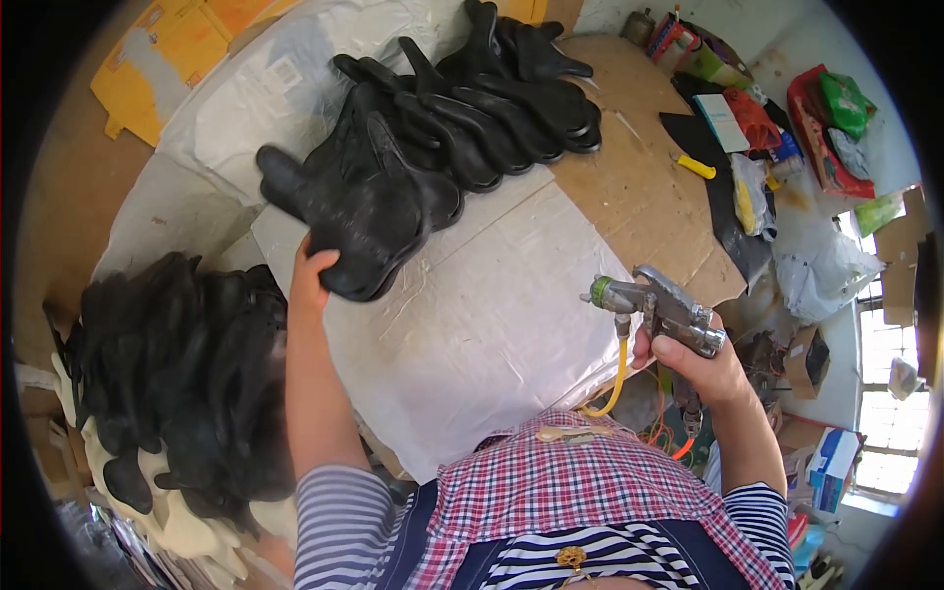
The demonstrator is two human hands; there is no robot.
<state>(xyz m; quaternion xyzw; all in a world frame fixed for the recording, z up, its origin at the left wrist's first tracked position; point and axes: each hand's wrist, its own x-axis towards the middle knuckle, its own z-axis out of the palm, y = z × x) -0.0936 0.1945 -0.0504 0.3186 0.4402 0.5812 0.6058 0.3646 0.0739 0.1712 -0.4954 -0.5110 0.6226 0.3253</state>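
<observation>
Clothing: striped sleeves and a checked apron are showing at the near edge.
Right hand (700,366): closing around the grip of a metal spray gun (657,307), near right; the nozzle is pointing left over the sheet; a yellow hose (618,379) is hanging from the gun's underside and curving down toward the apron.
Left hand (311,278): reaching forward on the left; fingers are curling over the near edge of a black shaped piece (359,211), thumb on top; the piece is lying flat on the sheet.
Sheet (492,324): white, creased, covering the table's middle.
Near-left pile (177,364): black pieces are heaping over pale ones, left of the left arm.
Far row (492,98): more black pieces are overlapping one another, running from the held piece toward the far right.
Table (639,187): bare brown board is showing right of the sheet.
Far right: coloured packets and bags (826,128) are crowding the table's edge, well apart from both hands.
</observation>
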